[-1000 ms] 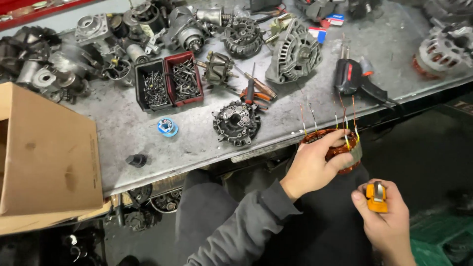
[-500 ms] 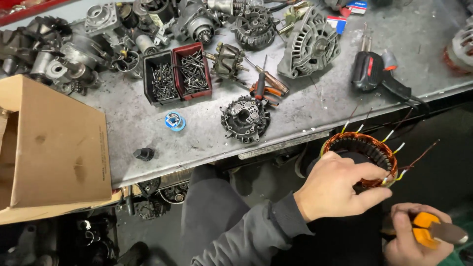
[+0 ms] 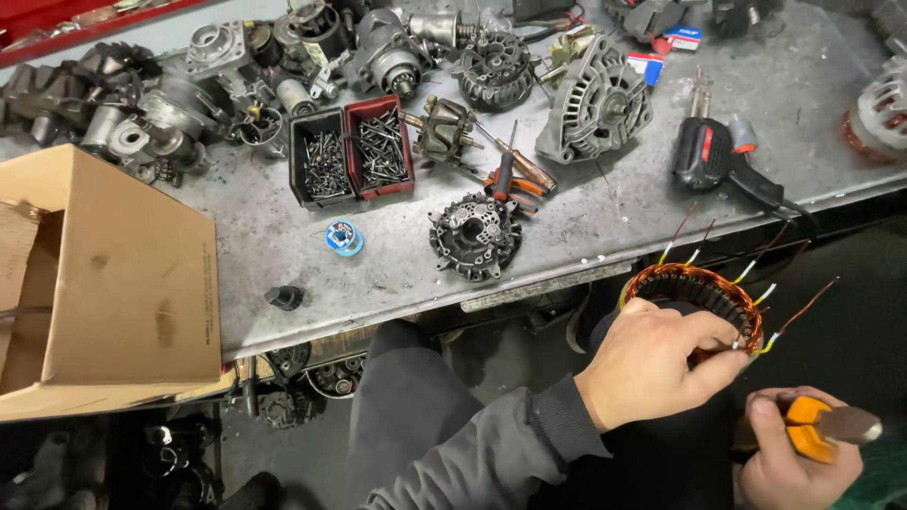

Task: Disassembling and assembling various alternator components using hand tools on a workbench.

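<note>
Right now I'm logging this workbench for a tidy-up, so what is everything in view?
Stator ring: one, copper windings with loose wire leads, held below the bench edge.
Orange-handled tool: one, gripped at bottom right.
Screw trays: two, black and red, side by side, bench centre.
Black finned end piece: one, near the front edge.
Alternator housing: one, grey, centre right.
Soldering gun: one, black and red, right.
Small blue spool: one, front of the trays.
Cardboard box: one, brown, left.
Metal bench: one, grey.
Left hand: grips the stator ring.
Right hand: closed on the orange-handled tool.
</note>
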